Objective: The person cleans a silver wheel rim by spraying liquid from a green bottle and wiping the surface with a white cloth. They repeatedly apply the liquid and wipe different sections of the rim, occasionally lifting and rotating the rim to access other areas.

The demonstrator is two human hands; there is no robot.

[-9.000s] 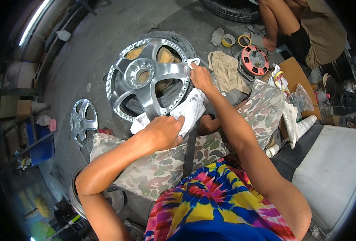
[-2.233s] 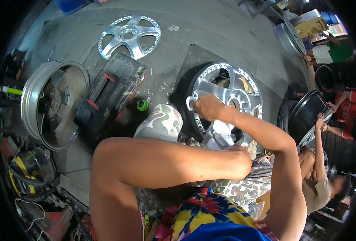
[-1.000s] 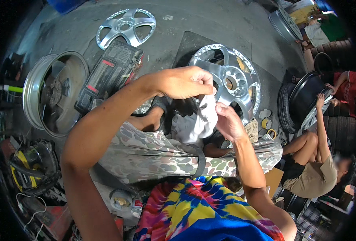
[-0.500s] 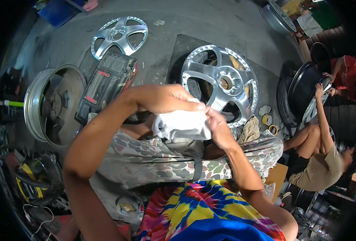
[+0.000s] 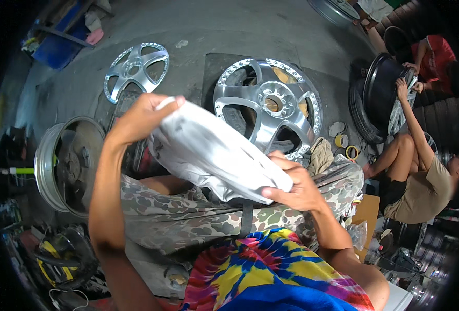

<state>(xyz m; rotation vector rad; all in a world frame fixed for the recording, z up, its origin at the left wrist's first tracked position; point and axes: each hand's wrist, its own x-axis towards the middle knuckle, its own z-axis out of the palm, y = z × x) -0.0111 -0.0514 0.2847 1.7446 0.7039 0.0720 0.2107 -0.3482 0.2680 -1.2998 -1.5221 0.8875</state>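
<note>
A white cloth with grey smudges is stretched between my two hands above my lap. My left hand grips its upper left end, thumb on top. At the lower right end, my right hand pinches the cloth between thumb and fingers. Just beyond lies a silver five-spoke wheel face with small holes around its rim, resting on a dark mat. Part of its lower edge is hidden behind the cloth and my right hand.
A second wheel face lies at the far left. Below it stands a wheel barrel. Tape rolls and a beige rag are right of the wheel. Two people handle a black rim at the right.
The cloth, bunched up between both hands before, is now spread out. My left hand has moved left and up, my right hand a little right and down. The view has shifted.
</note>
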